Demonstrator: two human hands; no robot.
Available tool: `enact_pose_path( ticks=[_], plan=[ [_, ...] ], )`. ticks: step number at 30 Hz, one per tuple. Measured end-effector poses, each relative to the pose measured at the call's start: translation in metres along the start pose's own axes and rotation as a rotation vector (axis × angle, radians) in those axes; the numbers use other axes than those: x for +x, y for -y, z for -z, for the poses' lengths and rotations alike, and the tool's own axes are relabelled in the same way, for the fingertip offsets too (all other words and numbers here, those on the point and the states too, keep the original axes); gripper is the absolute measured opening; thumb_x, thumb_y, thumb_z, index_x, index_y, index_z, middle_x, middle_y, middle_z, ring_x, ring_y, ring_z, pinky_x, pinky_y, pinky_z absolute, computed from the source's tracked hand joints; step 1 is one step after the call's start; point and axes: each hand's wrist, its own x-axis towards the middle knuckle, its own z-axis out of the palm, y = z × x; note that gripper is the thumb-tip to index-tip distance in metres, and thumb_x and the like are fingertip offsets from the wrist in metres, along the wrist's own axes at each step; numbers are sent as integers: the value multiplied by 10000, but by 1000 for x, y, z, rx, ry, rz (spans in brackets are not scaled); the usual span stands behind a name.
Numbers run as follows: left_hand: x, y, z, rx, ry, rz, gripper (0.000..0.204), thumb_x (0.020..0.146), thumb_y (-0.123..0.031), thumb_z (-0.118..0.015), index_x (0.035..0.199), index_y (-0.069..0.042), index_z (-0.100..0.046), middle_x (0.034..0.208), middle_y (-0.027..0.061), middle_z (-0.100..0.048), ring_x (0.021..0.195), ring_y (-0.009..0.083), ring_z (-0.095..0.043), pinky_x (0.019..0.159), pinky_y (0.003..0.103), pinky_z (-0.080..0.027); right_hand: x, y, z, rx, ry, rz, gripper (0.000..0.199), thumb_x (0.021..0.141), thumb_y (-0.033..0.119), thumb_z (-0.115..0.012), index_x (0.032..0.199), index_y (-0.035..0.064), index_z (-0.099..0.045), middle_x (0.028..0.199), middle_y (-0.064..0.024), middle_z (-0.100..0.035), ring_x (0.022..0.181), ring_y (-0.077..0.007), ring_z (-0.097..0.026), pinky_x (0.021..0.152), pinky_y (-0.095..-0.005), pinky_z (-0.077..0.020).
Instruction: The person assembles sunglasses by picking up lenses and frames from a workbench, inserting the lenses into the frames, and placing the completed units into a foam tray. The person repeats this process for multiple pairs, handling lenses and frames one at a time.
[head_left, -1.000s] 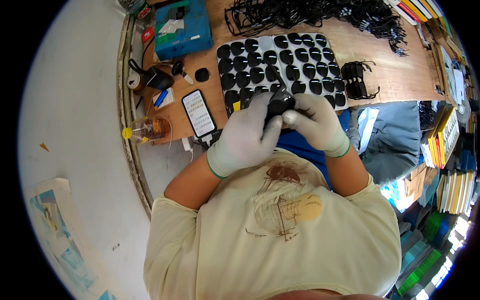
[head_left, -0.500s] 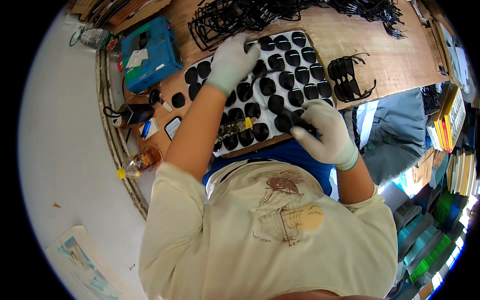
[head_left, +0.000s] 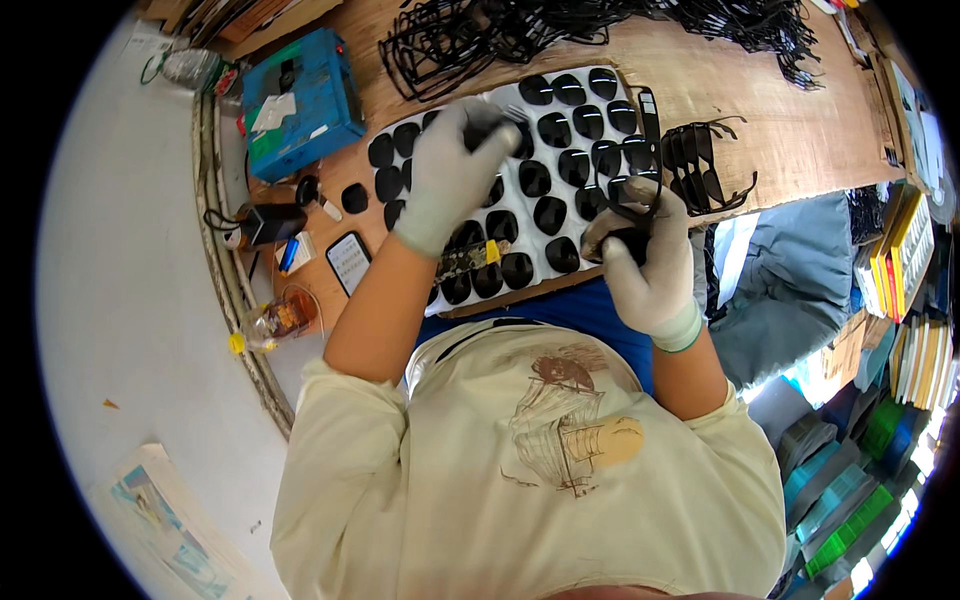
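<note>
My left hand (head_left: 462, 170), in a white glove, is over the upper left of a white lens sheet (head_left: 517, 202). Its thumb and fingers close round a dark lens (head_left: 481, 130), partly hidden by the glove. Rows of dark sunglass lenses (head_left: 535, 178) lie on the sheet. At its right edge my gloved right hand (head_left: 655, 265) grips a black glasses frame (head_left: 649, 122); one temple points away from me, while the fingers hide part of the rim. A patterned strip (head_left: 462, 264) with a yellow piece lies across the lower left lenses.
Black frames (head_left: 490, 40) pile along the far side. Folded sunglasses (head_left: 690, 165) lie right of the sheet. On the left are a blue box (head_left: 303, 105), a loose lens (head_left: 355, 198), a black case (head_left: 273, 226), a phone (head_left: 349, 262) and a bottle (head_left: 280, 318).
My left hand has drawn slightly nearer with the lens. My right hand has turned the frame, raising its temple over the sheet's right edge. The dark lens beside the right hand's fingertips has left its spot.
</note>
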Motion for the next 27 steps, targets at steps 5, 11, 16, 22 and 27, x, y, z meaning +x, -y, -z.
enact_pose_path(
  ticks=[5, 11, 16, 22, 27],
  plan=[
    [-87, -19, 16, -415, 326, 137, 267, 865, -112, -773, 1057, -6, -621, 934, 20, -651, 823, 67, -601, 718, 235, -515, -14, 8, -29, -18, 159, -104, 461, 893, 6, -596, 1306, -98, -418, 910, -139, -710, 792, -188, -681, 736, -305, -538],
    [-136, -10, 31, -973, 289, 198, 258, 876, -121, -758, 1063, -12, -617, 966, 66, -658, 777, 108, -603, 682, 254, -513, -32, 25, -43, 227, 404, -308, 218, 987, 76, -548, 1138, -80, -570, 959, -111, -721, 863, -99, -652, 778, -273, -532],
    [-159, -5, 48, -976, 469, 163, 244, 922, -107, -697, 1110, 28, -619, 970, 63, -648, 796, 113, -607, 704, 258, -520, -51, 31, -49, 481, 537, -321, 287, 1030, 103, -468, 1203, -85, -600, 994, -115, -706, 894, -147, -660, 852, -292, -541],
    [-173, -11, 48, -966, 405, 115, 235, 945, -103, -677, 1120, 49, -636, 970, 55, -648, 825, 105, -603, 731, 261, -514, -68, 33, -58, 366, 425, -342, 278, 1036, 105, -463, 1193, -85, -591, 943, -93, -698, 892, -143, -674, 835, -285, -548],
    [-174, -18, 52, -862, 397, 105, 215, 956, -104, -661, 1101, 51, -694, 997, 40, -649, 891, 95, -585, 797, 250, -489, -81, 61, -79, 120, 146, -260, 248, 1034, 99, -466, 1119, -87, -608, 879, -100, -707, 771, -127, -670, 708, -246, -543]
  ],
)
